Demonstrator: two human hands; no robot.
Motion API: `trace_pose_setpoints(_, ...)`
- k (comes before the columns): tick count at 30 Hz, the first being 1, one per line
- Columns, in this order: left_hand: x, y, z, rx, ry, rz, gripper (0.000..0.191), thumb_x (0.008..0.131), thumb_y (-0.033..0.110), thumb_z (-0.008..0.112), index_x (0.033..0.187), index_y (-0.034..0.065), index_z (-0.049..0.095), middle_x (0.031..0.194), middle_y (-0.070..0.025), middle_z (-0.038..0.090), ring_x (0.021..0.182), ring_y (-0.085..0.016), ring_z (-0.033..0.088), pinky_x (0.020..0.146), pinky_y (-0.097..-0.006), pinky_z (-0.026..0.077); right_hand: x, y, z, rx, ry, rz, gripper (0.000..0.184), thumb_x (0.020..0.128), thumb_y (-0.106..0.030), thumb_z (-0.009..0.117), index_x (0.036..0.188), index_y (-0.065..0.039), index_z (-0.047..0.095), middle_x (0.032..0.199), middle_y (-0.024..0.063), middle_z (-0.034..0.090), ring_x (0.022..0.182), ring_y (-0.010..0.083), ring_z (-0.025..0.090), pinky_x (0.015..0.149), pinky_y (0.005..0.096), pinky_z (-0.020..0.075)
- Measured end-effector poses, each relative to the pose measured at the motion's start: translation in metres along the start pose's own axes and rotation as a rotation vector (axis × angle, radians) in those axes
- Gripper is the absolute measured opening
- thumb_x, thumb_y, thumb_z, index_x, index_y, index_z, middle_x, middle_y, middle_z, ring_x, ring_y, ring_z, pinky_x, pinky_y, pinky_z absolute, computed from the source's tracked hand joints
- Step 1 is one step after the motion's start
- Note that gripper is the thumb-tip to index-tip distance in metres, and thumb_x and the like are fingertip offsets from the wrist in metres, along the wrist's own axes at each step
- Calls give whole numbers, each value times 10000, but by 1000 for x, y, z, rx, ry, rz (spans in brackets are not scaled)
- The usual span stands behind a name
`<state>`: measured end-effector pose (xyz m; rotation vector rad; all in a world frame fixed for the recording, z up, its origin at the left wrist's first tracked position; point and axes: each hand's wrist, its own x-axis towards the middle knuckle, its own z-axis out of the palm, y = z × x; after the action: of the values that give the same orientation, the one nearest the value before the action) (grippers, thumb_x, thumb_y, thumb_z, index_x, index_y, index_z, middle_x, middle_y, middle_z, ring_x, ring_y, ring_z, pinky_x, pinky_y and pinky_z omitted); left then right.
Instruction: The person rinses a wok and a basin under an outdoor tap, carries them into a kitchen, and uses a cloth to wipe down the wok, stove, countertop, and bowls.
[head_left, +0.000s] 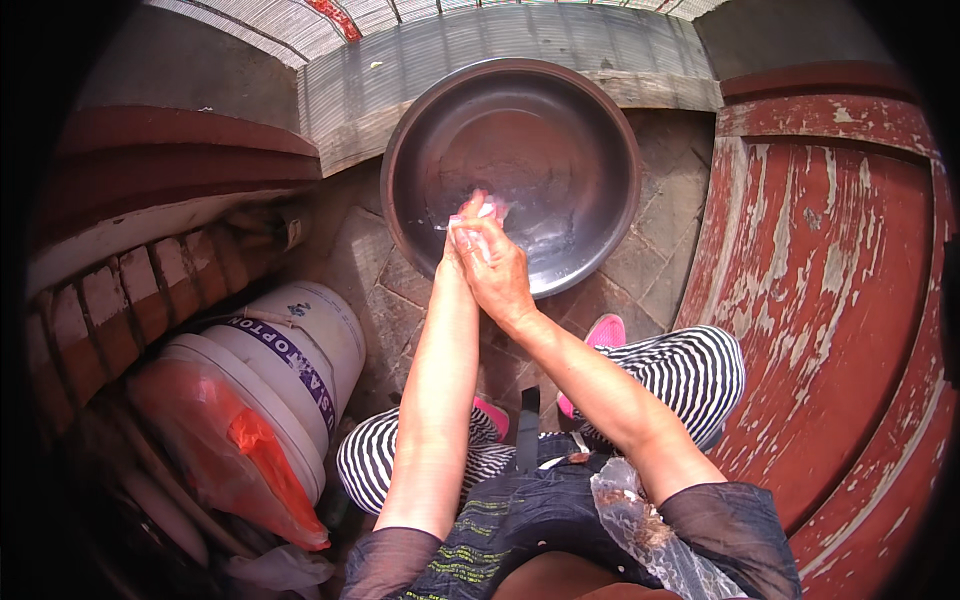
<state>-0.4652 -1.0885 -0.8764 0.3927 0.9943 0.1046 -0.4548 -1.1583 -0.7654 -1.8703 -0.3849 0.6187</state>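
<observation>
Over the near part of a large round dark basin (517, 97), my two hands are pressed together. My right hand (495, 266) lies across my left hand (474, 206) and clasps it, hiding much of its palm and fingers. Something white and shiny (487, 210) shows about the fingers; glare keeps me from telling whether it is lather, water or a small object. Light glints off the basin's bottom, which looks wet. Both forearms reach forward from dark sheer sleeves, between knees in striped trousers.
Left of me, a white plastic bucket (315, 322) lies tilted, with a red plastic bag (225, 442) at its near end. Bricks (142, 292) line the left wall. On the right stands a peeling red wooden door (825, 300). A striped curtain (420, 11) hangs beyond the sill (660, 90).
</observation>
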Motion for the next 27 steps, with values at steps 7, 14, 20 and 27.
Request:
trace_pose_setpoints(7, -44, 13, 50, 43, 60, 188, 214, 900, 272, 525, 982, 81, 578, 894, -25, 584, 764, -107, 546, 662, -259, 451, 68, 35, -17, -438, 272, -159, 330, 902, -325, 431, 817, -83, 638, 696, 188, 609, 694, 382, 596, 615, 451, 467)
trace_pose_setpoints(14, -34, 8, 29, 468, 350, 446, 495, 841, 308, 561, 1209, -20, 509, 1138, -159, 563, 1077, -228, 514, 923, -338, 392, 82, 134, -47, -688, 369, -220, 206, 837, -211, 554, 998, -88, 520, 958, 136, 525, 948, 334, 474, 791, 467, 407)
trace_pose_setpoints(20, -36, -6, 35, 239, 405, 24, 472, 914, 327, 411, 1315, 81, 384, 1347, -118, 396, 1225, -275, 393, 1001, -466, 325, 54, 128, -48, -703, -175, 53, 426, 702, -87, 609, 1104, -108, 468, 1035, 220, 544, 1014, 376, 527, 825, 444, 442)
trace_pose_setpoints(27, 15, -16, -29, -319, -142, -153, 457, 865, 488, 473, 1034, 68, 529, 931, -101, 587, 859, -260, 579, 746, -398, 488, 14, 21, 3, 162, -52, 230, 274, 775, -181, 572, 1005, -33, 594, 903, 134, 631, 854, 204, 606, 741, 308, 475)
